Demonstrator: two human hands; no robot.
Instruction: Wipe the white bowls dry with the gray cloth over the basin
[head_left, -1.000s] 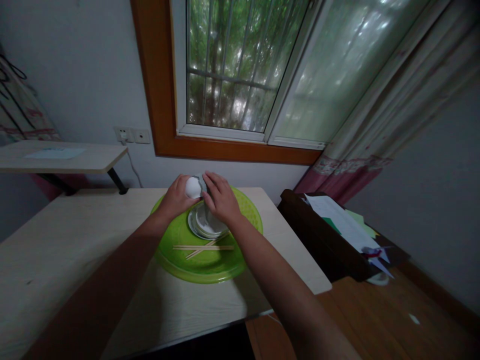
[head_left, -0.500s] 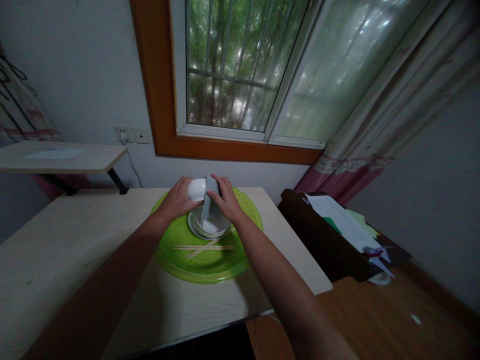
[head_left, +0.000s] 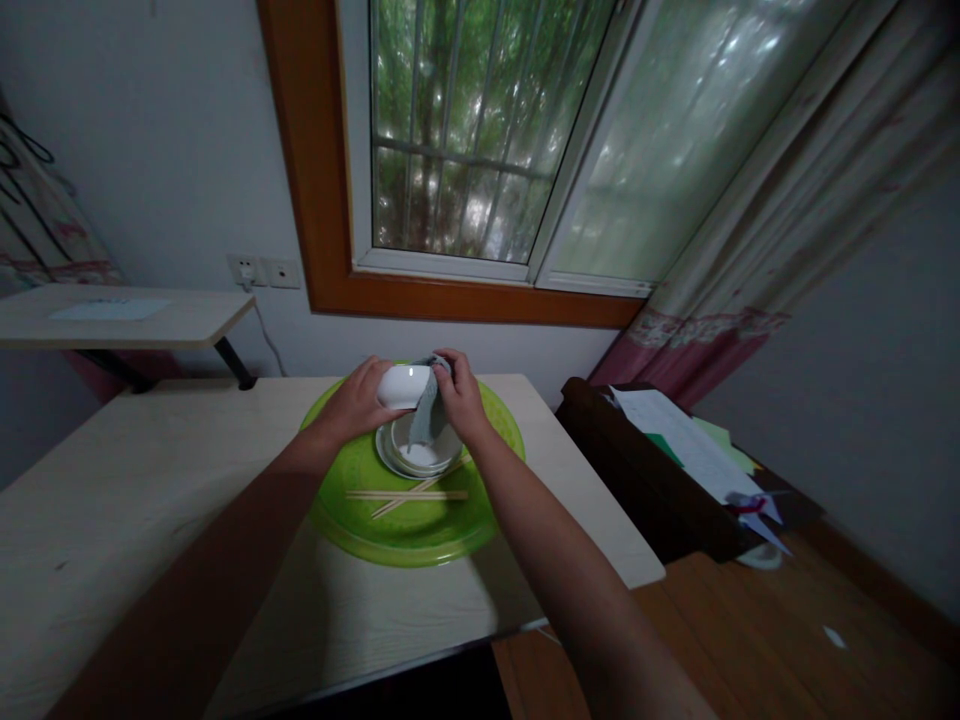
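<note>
My left hand grips a small white bowl by its left side, tilted above the dishes. A grey-green cloth is pinched in my right hand at the bowl's right rim, and its lower end hangs down. Beneath them a white bowl rests on stacked dishes, a plate rim showing at the left. These stand on a round green tray. Crossed in front of the stack lie several light wooden chopsticks.
The tray sits on a pale wooden table. A raised shelf is at the far left. To the right, beyond the table edge, a dark brown piece of furniture holds papers. A window is behind.
My right hand has shifted slightly right with the cloth, which now bunches at the bowl's rim. More of the held bowl shows between my hands.
</note>
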